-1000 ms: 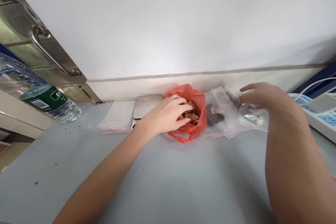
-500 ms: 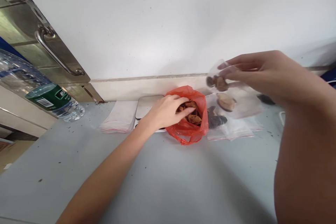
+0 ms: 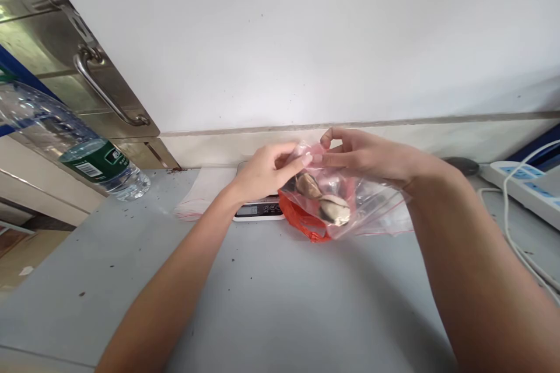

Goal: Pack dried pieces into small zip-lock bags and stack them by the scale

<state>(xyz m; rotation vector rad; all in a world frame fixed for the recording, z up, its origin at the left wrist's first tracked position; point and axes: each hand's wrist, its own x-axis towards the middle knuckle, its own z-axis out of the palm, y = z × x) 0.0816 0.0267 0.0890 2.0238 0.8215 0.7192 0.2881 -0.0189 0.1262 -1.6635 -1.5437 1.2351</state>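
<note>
Both hands meet above the red plastic bag [image 3: 297, 222]. Between them hangs a clear zip bag [image 3: 363, 218] holding a few dried pieces [image 3: 335, 210], brown and pale, that look like mushrooms. My left hand [image 3: 269, 172] pinches the zip bag's upper edge between thumb and fingers. On its other side, my right hand [image 3: 359, 154] grips the same edge with fingers closed. The red bag stands behind and below the zip bag, its contents now covered. Partly under my left hand lies a digital kitchen scale [image 3: 258, 211] with its display showing.
A stack of empty zip bags [image 3: 199, 192] lies left of the scale. A water bottle [image 3: 100, 160] stands at the left. On the right are a power strip [image 3: 518, 178], a white cable [image 3: 507, 227] and a dark mouse-like object [image 3: 461, 165]. A wall [image 3: 306, 58] rises behind.
My left hand has come out of the red bag and taken hold of the zip bag. My right hand has carried that bag left, over the red bag. The view has shifted slightly right.
</note>
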